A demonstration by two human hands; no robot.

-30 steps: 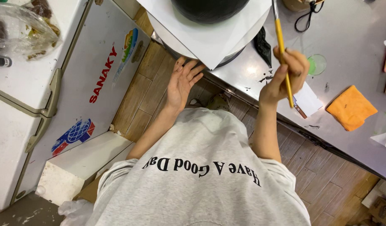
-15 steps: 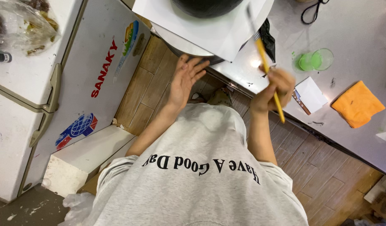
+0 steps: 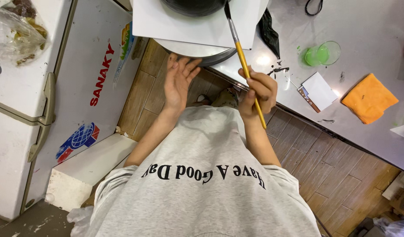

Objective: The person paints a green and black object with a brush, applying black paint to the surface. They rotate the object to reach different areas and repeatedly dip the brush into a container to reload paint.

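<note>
White freezer (image 3: pixel 44 87) is standing at the far left, a plastic bag (image 3: pixel 13 30) lying on its lid. Left hand (image 3: pixel 177 83) is reaching up with fingers spread apart, gripping nothing, its fingertips touching the underside of the round stand (image 3: pixel 197 50) carrying white paper (image 3: pixel 188 26). Right hand (image 3: pixel 256 94) is pinching a yellow brush (image 3: pixel 245 66), fingers clamped on its handle, bristles lying over the paper beside a black bowl (image 3: pixel 193 5). Farther right, on the steel table (image 3: pixel 368 30), a green glass (image 3: pixel 322 53), a notepad (image 3: pixel 318 90) and an orange cloth (image 3: pixel 368 97) are lying.
</note>
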